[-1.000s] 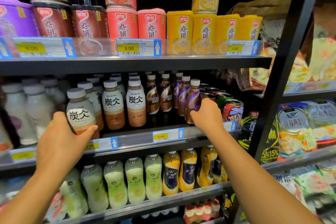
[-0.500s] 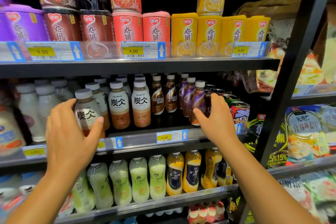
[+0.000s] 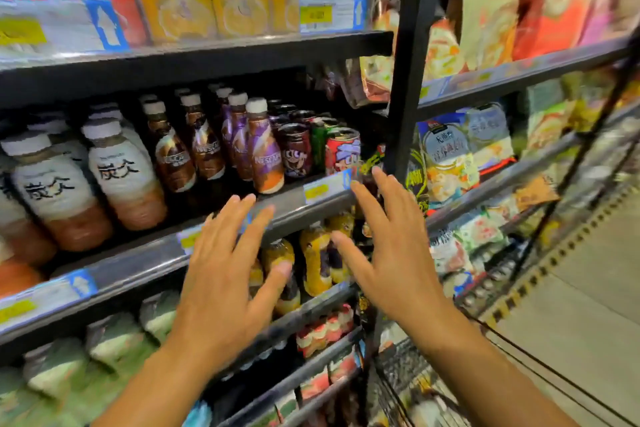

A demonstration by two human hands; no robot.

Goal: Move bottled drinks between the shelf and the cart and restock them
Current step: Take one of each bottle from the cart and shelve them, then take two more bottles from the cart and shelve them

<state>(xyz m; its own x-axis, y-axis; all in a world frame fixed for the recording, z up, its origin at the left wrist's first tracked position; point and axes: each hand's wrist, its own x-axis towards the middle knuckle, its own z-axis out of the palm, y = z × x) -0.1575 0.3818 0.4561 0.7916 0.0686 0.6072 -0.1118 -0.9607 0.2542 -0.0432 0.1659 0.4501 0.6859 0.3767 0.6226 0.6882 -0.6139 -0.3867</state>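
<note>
My left hand point(image 3: 221, 270) and right hand point(image 3: 391, 253) hover empty, fingers spread, before the shelf rail point(image 3: 145, 260); the coffee bottles point(image 3: 261, 146) above look rigid, probably slick, best gripped mid-body.

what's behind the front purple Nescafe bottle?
Behind the front purple Nescafe bottle, more purple bottles run back in a row. How far it reaches is hidden in the dark shelf.
</note>
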